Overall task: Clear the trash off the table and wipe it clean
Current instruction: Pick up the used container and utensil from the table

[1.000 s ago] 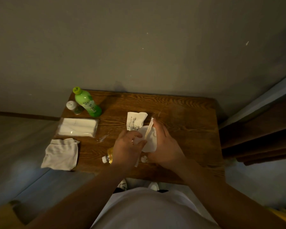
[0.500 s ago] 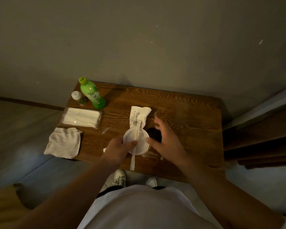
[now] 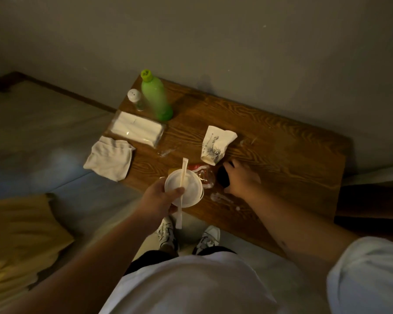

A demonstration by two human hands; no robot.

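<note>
My left hand (image 3: 159,198) holds a white round lid (image 3: 186,189) with a wrapped paper straw (image 3: 183,177) pinned against it by the thumb, just above the near edge of the wooden table (image 3: 281,150). My right hand (image 3: 243,180) is closed around a small dark object (image 3: 224,176) on the table. A crushed printed paper cup (image 3: 217,143) lies just beyond that hand. A red and clear crumpled wrapper (image 3: 203,175) lies between the lid and the dark object. White smears (image 3: 222,198) mark the wood near the front edge.
At the table's left end stand a green bottle (image 3: 157,96) and a small shaker (image 3: 136,99), with a pack of tissues (image 3: 137,129) and a white cloth (image 3: 110,157) hanging over the edge. A wall runs behind. My shoes (image 3: 168,234) stand on the floor below.
The view has moved closer and tilted. My right hand left the lid and closed on the dark object. My left hand keeps the lid and straw, and the wrapper has come into sight.
</note>
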